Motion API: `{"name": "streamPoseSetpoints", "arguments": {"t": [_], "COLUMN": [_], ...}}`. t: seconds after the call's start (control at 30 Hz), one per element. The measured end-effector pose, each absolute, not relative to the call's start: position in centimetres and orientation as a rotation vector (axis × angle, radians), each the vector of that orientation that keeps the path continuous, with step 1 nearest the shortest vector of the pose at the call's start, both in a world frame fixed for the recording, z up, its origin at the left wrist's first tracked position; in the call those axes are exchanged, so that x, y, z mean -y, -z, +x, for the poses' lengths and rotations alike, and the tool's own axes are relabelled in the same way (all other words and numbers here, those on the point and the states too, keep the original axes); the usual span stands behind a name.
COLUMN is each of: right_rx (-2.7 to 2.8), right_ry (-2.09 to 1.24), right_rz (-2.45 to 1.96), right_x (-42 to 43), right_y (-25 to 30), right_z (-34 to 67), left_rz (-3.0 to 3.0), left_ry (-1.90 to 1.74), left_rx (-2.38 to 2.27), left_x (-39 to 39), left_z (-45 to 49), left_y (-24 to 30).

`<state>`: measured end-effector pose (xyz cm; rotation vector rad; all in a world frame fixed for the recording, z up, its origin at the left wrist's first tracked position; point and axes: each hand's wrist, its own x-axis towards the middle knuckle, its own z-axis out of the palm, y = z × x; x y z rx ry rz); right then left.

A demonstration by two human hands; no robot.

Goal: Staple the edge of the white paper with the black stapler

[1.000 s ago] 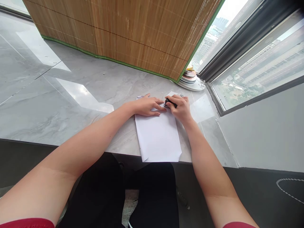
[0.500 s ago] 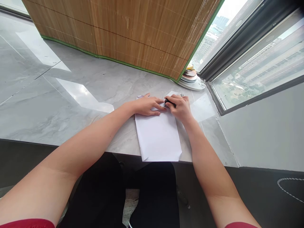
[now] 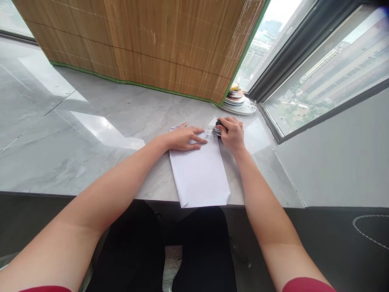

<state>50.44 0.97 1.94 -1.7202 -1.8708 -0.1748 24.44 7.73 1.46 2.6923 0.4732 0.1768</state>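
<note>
A white folded paper (image 3: 200, 174) lies on the countertop, its lower end reaching the front edge with folded corners. My left hand (image 3: 187, 138) rests flat on its upper part with fingers spread. My right hand (image 3: 231, 132) is closed around a black and silver stapler (image 3: 216, 129) at the paper's upper right edge. Between the two hands, a cluster of staples (image 3: 209, 136) shows on the paper. Most of the stapler is hidden by the fingers, so I cannot tell whether its jaws are around the paper.
A bamboo blind (image 3: 136, 44) with a green border stands across the back of the grey marble countertop (image 3: 100, 170). Stacked plates (image 3: 237, 101) sit in the corner by the window frame (image 3: 291, 61). A white wall (image 3: 334, 166) borders the right side.
My right hand has shifted the stapler right, towards the paper's edge, uncovering the staples. My left hand stays spread on the paper. The view has tilted slightly.
</note>
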Motion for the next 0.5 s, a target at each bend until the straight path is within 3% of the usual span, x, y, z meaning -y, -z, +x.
{"name": "streamPoseSetpoints", "arguments": {"t": [0.37,0.5], "right_rx": [1.814,1.558], "right_ry": [-0.03,0.075], "right_rz": [-1.833,-1.866], "right_x": [-0.3,-0.5], "right_y": [-1.3,-1.9], "right_z": [54.5,53.8], "left_rz": [2.701,2.708], "left_ry": [-0.147,-0.197], "left_rx": [-0.516,-0.534], "left_x": [-8.0,-8.1], "left_z": [24.3,24.4], "left_y": [-1.8,-1.7]}}
